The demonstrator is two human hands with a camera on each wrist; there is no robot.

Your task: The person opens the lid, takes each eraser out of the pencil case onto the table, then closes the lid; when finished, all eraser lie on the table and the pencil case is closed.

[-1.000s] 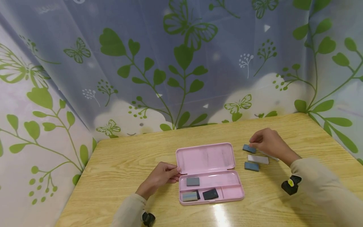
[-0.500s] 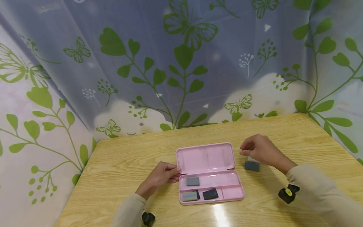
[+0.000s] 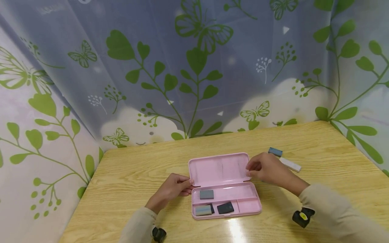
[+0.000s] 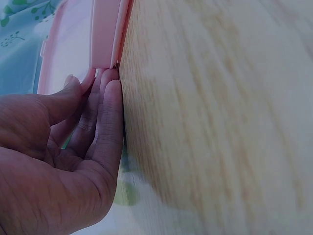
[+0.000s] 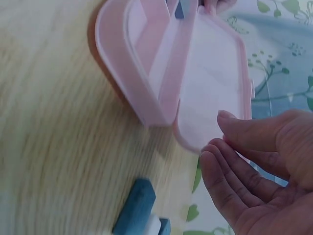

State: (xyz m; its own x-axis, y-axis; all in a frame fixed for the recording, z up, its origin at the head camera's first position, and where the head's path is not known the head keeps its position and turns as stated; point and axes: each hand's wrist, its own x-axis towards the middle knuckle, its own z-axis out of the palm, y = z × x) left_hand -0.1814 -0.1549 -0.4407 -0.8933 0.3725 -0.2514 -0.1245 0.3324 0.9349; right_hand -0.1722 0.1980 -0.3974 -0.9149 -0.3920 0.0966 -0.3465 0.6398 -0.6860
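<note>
Lengthwise, the lid [image 3: 220,168] runs from our left hand [image 3: 174,185], pinching its edge, to our right hand [image 3: 268,168]; the latter's grip we cannot tell.

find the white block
In the head view, the white block lies right of the open pink pencil case, just beyond the right hand, beside a blue block.

glare on table [image 3: 146,165] | soft shadows | wrist views hazy, perhaps blurred

Backed by blue-grey cloth [image 3: 234,91] with green butterflies [image 3: 200,29] and leafy stems [image 3: 196,61]; flanked by paler panels [image 3: 39,145] in similar print. Furnished with light wood-grain table [image 3: 136,165], streaked with white glare [image 3: 236,230].
</note>
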